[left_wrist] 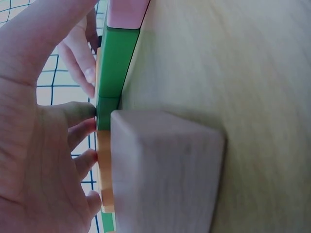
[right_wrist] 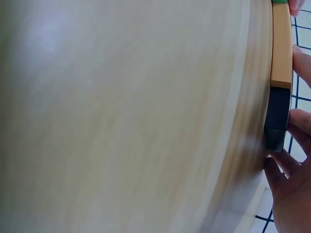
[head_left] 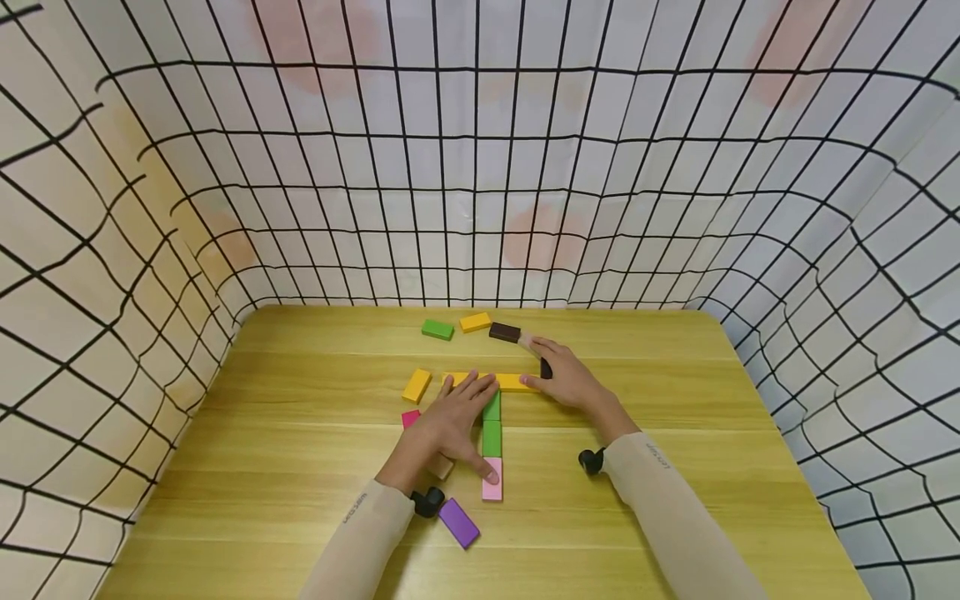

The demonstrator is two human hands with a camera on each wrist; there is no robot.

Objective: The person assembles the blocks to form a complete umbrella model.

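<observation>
Rectangular blocks lie in a T: yellow blocks (head_left: pixel 512 382) run crosswise, with green blocks (head_left: pixel 492 438) and a pink block (head_left: pixel 492 490) in a column below. My left hand (head_left: pixel 452 421) is spread over the join, fingertips on the yellow row and thumb on the pink block. My right hand (head_left: pixel 572 379) lies at the row's right end, its thumb on the yellow block and its other fingers stretched past a black block (right_wrist: pixel 278 114). That black block (head_left: pixel 546 368) is partly covered by the hand. Beside the fingertips is a pale block (head_left: pixel 529 342).
Behind the row lie a green block (head_left: pixel 437 330), a yellow block (head_left: pixel 475 322) and a dark brown block (head_left: pixel 505 332). Left of it are another yellow block (head_left: pixel 417 386), a red block (head_left: pixel 410 418), a wooden block (left_wrist: pixel 165 165) and a purple block (head_left: pixel 459 523). Black wire mesh (head_left: pixel 477 187) encloses the table.
</observation>
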